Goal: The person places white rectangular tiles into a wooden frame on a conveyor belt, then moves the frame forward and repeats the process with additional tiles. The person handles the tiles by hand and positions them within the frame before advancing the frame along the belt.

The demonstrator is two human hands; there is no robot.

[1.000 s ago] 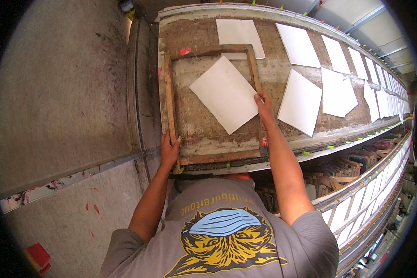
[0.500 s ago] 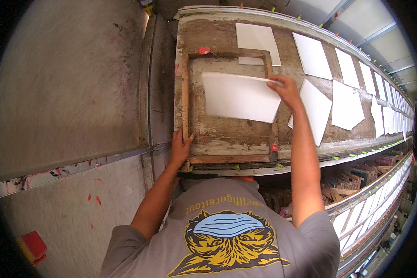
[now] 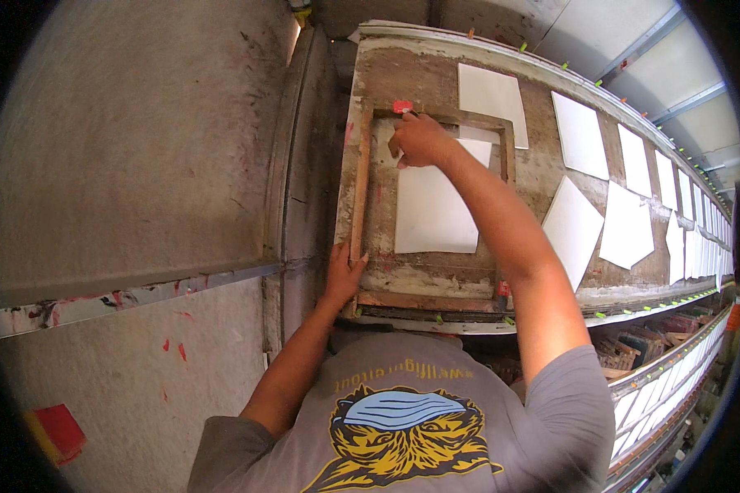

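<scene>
A wooden frame (image 3: pixel 359 189) lies on a dirty workbench (image 3: pixel 436 78). Inside it rests a white square tile (image 3: pixel 432 209), its edges lined up with the frame. My left hand (image 3: pixel 344 275) grips the frame's near left corner. My right hand (image 3: pixel 419 138) reaches across to the far left corner of the tile and presses down on it there, fingers curled. A small red clip (image 3: pixel 402 106) sits on the frame's far edge, just beyond my right hand.
Several more white tiles (image 3: pixel 579 135) lie in a row along the bench to the right. A grey wall or panel (image 3: pixel 140 140) stands to the left. Racks with more tiles (image 3: pixel 666 386) run at lower right. A red object (image 3: pixel 57 431) lies on the floor.
The tile has turned from a diagonal tilt to sit square within the frame. My right hand moved from the tile's right edge to its far left corner. My left hand stayed on the frame.
</scene>
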